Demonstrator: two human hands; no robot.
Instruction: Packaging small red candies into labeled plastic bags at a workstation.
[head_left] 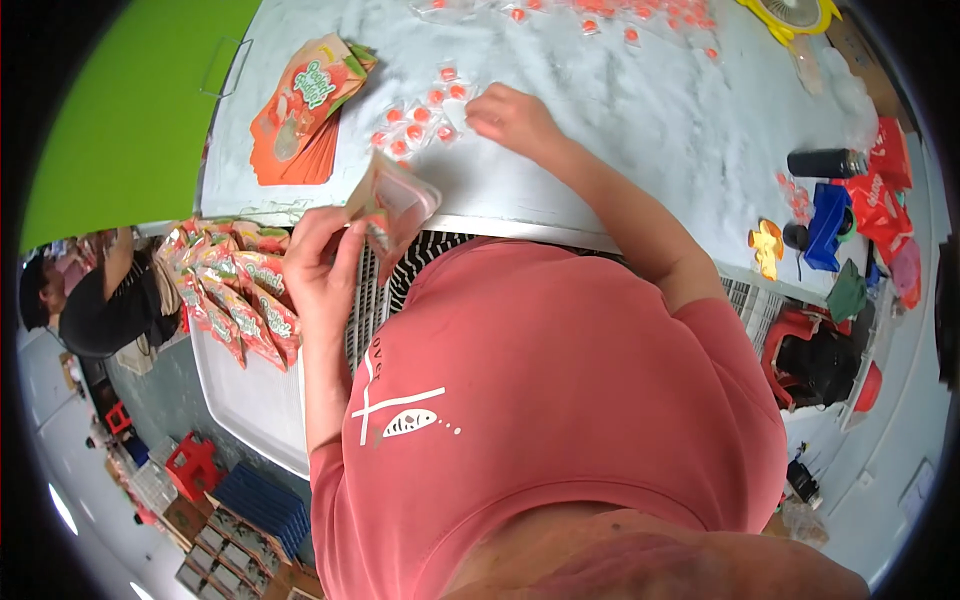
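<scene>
My left hand (322, 255) grips an unsealed candy pouch (385, 205) by its side, over the table's near edge. The pouch's mouth gapes and its clear window faces right. My right hand (512, 118) is above the table with its fingers curled together; whether anything is between them is hidden. Just left of its fingertips lie several small red-orange candies (415, 130) in clear wrappers. Beyond the left hand rests a fanned stack of flat, empty-looking orange pouches (300, 115). Several plump, filled pouches (240, 285) lie in a white tray (245, 400) at my left.
More wrapped candies (640, 15) are spread at the table's far side, near a yellow fan (795, 15). A black bottle (825, 163), a blue tape dispenser (828, 228) and red bags (885, 195) stand at the right. Another person (110, 305) is at the far left, beside a green panel (120, 110).
</scene>
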